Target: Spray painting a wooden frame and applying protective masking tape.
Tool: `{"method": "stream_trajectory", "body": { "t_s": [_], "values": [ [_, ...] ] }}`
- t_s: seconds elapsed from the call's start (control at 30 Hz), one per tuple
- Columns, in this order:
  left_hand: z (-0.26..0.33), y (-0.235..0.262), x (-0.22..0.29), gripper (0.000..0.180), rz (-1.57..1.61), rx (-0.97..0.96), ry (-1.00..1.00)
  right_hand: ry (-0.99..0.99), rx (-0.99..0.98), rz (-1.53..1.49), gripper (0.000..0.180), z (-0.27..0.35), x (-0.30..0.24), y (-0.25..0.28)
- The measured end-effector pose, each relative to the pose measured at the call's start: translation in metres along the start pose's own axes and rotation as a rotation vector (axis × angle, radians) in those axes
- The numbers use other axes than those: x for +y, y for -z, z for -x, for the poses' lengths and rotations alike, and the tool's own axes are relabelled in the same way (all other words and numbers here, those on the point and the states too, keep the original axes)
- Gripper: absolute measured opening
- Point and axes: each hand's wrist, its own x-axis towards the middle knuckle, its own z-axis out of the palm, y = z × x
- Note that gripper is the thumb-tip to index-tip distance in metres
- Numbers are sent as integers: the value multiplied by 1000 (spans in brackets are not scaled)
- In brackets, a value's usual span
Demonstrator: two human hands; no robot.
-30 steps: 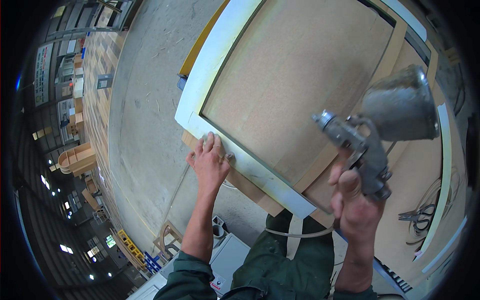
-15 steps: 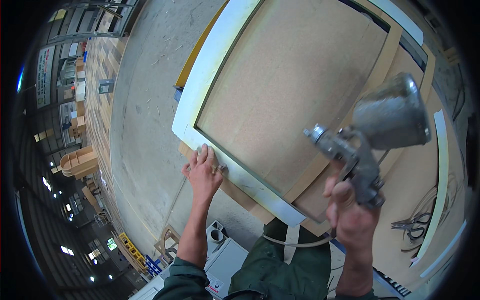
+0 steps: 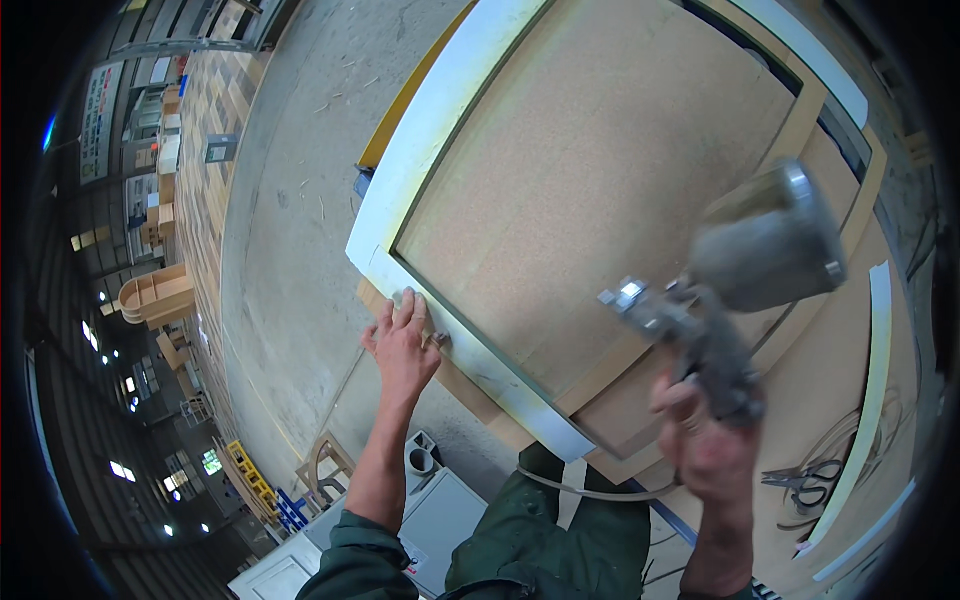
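My right hand [image 3: 705, 440] grips a metal spray gun [image 3: 700, 345] with a large silver cup [image 3: 768, 245] on top, its nozzle pointing left. It is held over the brown board [image 3: 600, 170], and a pale hose [image 3: 600, 494] runs from below that hand across my lap. The fingers of my left hand [image 3: 402, 350] lie spread on a white edge strip [image 3: 490, 365], at the near-left corner of the panel's frame. Beside its thumb is a small grey bit I cannot make out. A yellowish tint runs along the frame's inner edge.
Scissors [image 3: 803, 482] lie at right on a brown sheet, beside coiled cord and a long pale strip [image 3: 868, 370]. A yellow edge [image 3: 415, 85] shows beyond the frame. A grey-white cabinet [image 3: 460, 515] stands near my legs. Wooden shelving [image 3: 158, 294] stands far left.
The view has shifted a little. The spray gun has moved slightly left and down over the board in my right hand. My left hand stays on the white strip.
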Motion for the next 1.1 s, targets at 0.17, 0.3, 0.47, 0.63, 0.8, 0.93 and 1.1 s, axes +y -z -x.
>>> {"method": "stream_trajectory", "body": {
  "t_s": [0.17, 0.3, 0.47, 0.63, 0.8, 0.93, 1.1],
  "values": [
    [3, -3, 2, 78, 10, -9, 51, 93, 247, 70, 67, -44, -57, 20],
    [2, 3, 9, 82, 45, -35, 86, 105, 348, 167, 76, -61, -90, 25],
    [1, 5, 2, 81, 74, -79, 85, 0, 93, 167, 71, -47, -78, 13],
    [2, 5, -4, 81, 75, -113, 90, -161, -290, 165, 66, -46, -65, 6],
    [2, 8, -4, 77, 157, -114, 38, -131, -329, 191, 62, -69, -88, -8],
    [3, 4, -2, 76, 124, -90, 28, -105, -317, 247, 53, -109, -105, -28],
    [1, 7, 6, 75, 72, -88, 50, -92, -412, 296, 54, -132, -113, -47]
  ]
}}
